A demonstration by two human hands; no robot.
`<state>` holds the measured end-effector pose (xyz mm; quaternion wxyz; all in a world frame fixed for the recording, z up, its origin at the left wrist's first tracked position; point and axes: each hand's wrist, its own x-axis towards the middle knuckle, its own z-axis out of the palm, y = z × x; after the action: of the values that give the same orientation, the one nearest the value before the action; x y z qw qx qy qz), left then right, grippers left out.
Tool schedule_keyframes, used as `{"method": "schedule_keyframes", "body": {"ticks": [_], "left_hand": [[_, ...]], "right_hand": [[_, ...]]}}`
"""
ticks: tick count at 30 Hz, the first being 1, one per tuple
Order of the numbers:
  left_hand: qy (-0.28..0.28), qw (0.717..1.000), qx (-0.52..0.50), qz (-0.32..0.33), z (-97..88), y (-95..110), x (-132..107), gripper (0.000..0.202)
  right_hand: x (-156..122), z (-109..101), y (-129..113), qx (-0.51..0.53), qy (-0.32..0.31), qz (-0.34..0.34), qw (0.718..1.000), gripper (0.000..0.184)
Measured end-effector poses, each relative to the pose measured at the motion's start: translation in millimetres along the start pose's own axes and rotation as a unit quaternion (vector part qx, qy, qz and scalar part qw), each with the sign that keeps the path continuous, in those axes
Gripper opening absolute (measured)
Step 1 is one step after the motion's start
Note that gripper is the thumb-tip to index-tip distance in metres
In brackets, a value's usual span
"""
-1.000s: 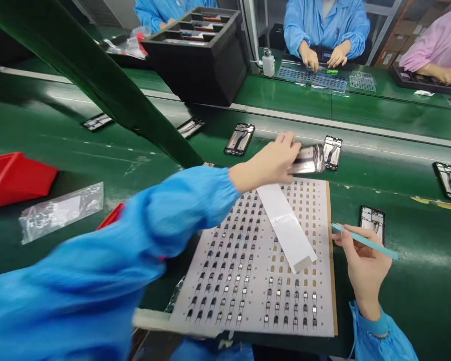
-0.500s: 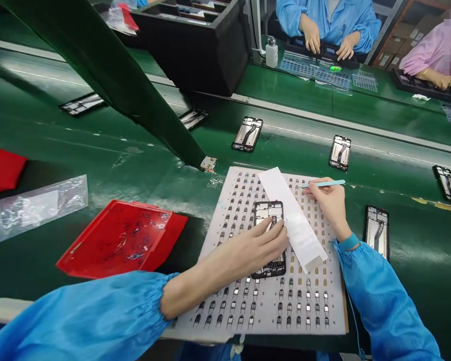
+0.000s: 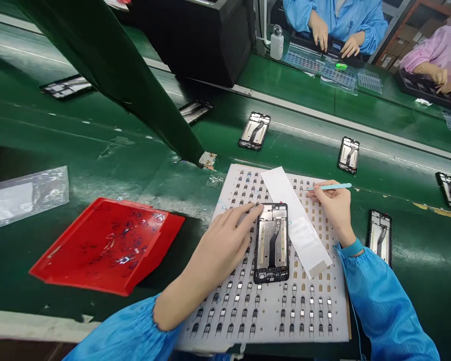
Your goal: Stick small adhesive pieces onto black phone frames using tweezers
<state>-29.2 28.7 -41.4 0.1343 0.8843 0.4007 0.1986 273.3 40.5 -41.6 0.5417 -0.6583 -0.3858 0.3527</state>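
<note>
A phone frame (image 3: 263, 245) with a black flex cable lies face-down on a white foam board (image 3: 265, 326) holding rows of small dark metal-tipped parts. My left hand (image 3: 225, 235) is open beside it, fingers stretched out, a fingertip at the frame's upper left corner. To the right, my right hand (image 3: 334, 205) is closed around light blue tweezers (image 3: 336, 186), their tips over the board's upper rows. A white paper strip (image 3: 291, 215) lies slantwise across the board, between the frame and my right hand. A blue band circles my right wrist.
Left of the board sits a red bin (image 3: 97, 240) with tiny scraps; a clear plastic bag (image 3: 30, 195) lies behind it. A green post (image 3: 135, 95) slants overhead. More phone frames (image 3: 254, 130) lie along the green bench. Co-workers (image 3: 336, 30) work across it, near a white bottle (image 3: 276, 42).
My left hand has moved off the middle of the phone frame to its upper left, uncovering the flex cable. The right hand keeps the tweezers. The view has shifted slightly.
</note>
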Motion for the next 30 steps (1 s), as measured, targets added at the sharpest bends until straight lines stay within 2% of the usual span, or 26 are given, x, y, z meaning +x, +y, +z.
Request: {"method": "schedule_keyframes", "body": {"ticks": [5,10,14,19,22,26,28,30], "left_hand": [[0.092,0.988,-0.124,-0.028,-8.9,15,16,0.039],[0.174,0.949,-0.262,0.006,-19.4,41,31,0.024],[0.180,0.946,-0.268,0.027,-24.7,49,31,0.014],[0.183,0.943,-0.278,0.023,-27.2,47,23,0.014],[0.195,0.927,-0.320,-0.010,-23.6,50,21,0.014],[0.182,0.900,-0.387,-0.082,-22.7,56,17,0.016],[0.171,0.908,-0.373,-0.087,-30.5,53,8,0.016],[0.180,0.934,-0.295,-0.090,-44.9,42,-7,0.015]], "right_hand": [[-16,0,-17,0.046,0.031,0.005,0.998,0.036],[-65,1,-43,0.073,-0.039,0.037,0.996,0.030],[-95,4,-54,0.073,-0.093,0.022,0.993,0.023],[-106,10,-57,0.077,-0.108,0.005,0.991,0.018],[-115,17,-57,0.064,-0.092,-0.037,0.993,0.016],[-124,31,-54,0.040,-0.038,-0.140,0.989,0.009],[-118,38,-49,0.027,0.004,-0.172,0.985,0.009],[-104,43,-41,0.023,0.029,-0.167,0.985,0.013]]}}
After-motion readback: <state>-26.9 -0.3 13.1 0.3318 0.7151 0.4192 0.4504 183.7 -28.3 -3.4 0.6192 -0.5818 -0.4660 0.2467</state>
